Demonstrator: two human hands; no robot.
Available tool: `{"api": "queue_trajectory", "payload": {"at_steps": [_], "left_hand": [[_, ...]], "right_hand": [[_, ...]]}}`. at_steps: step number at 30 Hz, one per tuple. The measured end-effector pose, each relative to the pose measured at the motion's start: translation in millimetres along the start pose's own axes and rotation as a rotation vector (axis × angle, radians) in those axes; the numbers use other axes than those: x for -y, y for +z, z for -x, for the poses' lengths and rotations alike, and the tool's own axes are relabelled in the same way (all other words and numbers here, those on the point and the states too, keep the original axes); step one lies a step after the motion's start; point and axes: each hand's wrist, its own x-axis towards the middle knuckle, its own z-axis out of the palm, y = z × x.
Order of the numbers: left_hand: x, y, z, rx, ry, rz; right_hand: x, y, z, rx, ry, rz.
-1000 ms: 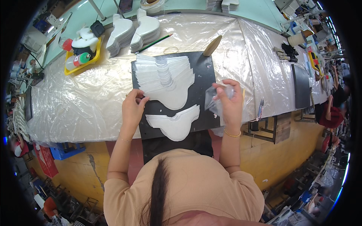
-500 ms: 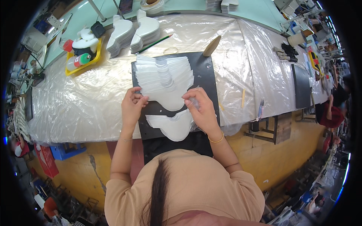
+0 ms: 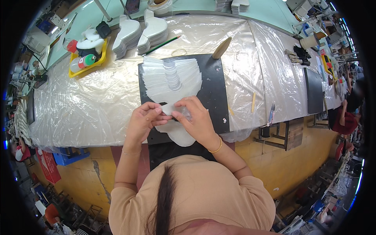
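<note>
Over a black board (image 3: 214, 84), my two hands meet in front of a fanned stack of white cut pieces (image 3: 170, 76). My left hand (image 3: 143, 122) is closed, its fingertips pinching the left side of a small white piece (image 3: 168, 109). The right side of that piece is between the thumb and fingers of my right hand (image 3: 196, 119), where something clear like thin film also shows. Whether the piece belongs to the fan's front sheet is hidden by my fingers. Below my hands lies another white curved piece (image 3: 181, 136), partly covered.
Clear plastic sheeting (image 3: 90, 105) covers the table. Around the board are a pointed wooden tool (image 3: 222, 48), a green pencil (image 3: 162, 44), a rubber band (image 3: 179, 52) and two white stacks (image 3: 152, 33). A yellow tray (image 3: 88, 71) holds bottles at left; a cutter (image 3: 272, 112) lies right.
Both hands have moved together and now pinch a small white piece between them. The right hand came left and nearer me, covering part of the lower white piece.
</note>
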Motion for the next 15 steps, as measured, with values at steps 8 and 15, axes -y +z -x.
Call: {"api": "queue_trajectory", "payload": {"at_steps": [8, 15], "left_hand": [[2.6, 22.0, 4.1, 0.097, 0.024, -0.052], [1.4, 27.9, 4.0, 0.146, 0.168, -0.244]], "right_hand": [[8.2, -10.9, 4.4, 0.027, 0.004, -0.026], [7.4, -10.7, 6.1, 0.033, 0.063, -0.136]]}}
